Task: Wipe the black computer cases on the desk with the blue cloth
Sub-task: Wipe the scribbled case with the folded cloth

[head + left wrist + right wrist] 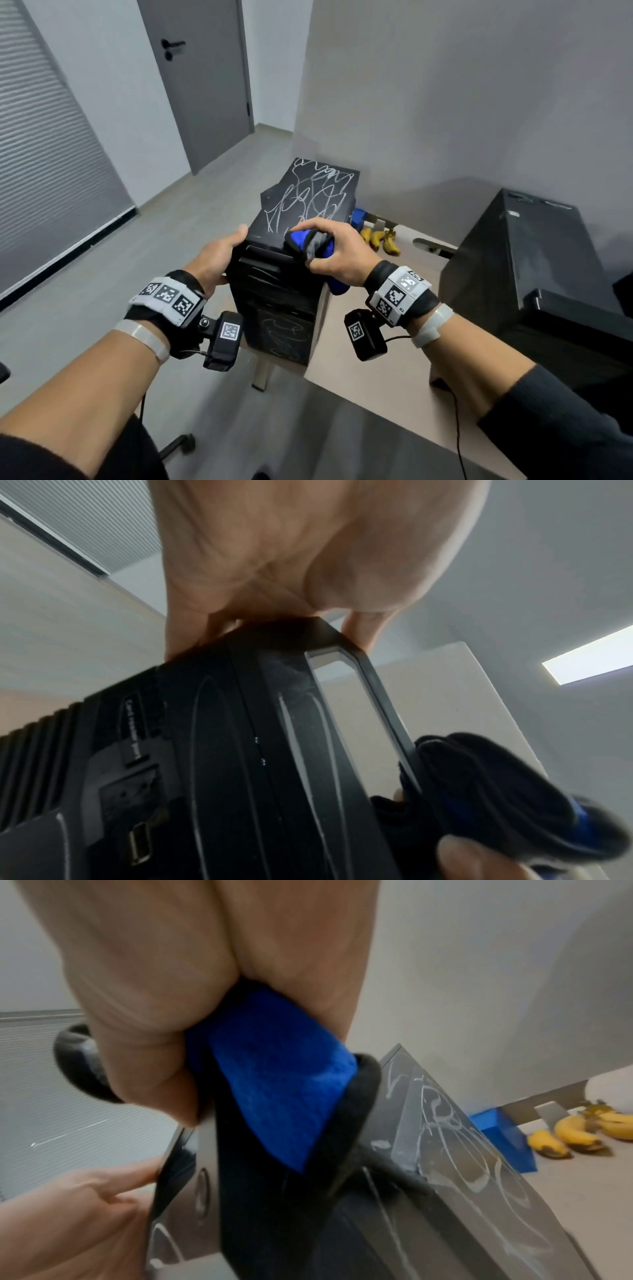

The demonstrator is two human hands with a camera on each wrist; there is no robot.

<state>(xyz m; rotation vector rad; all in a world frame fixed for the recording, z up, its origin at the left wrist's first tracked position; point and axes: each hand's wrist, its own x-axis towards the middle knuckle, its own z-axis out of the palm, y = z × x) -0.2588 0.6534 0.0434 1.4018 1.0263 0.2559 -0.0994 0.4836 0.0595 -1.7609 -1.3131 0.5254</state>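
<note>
The scribbled black computer case (294, 246) stands upright at the left end of the worktop (394, 359), right at its near-left corner, with white chalk-like lines still covering its top and fainter ones on its front. The blue cloth (310, 245), bunched with its dark edging, is pressed on the near edge of the case's top by the right hand (337, 255), whose grip is curled tight around the wad. The left hand (219, 255) steadies the case, its grip clasping the top left corner. Because the case sits so close to the worktop's corner, a hard sideways stroke could probably shove or tip it toward that edge if the left hand loosens. A bunched cloth also likely smears rather than lifts the marks. The second black case (524, 274) at the right end waits, and the bananas (380, 240) near the far edge lie clear.
</note>
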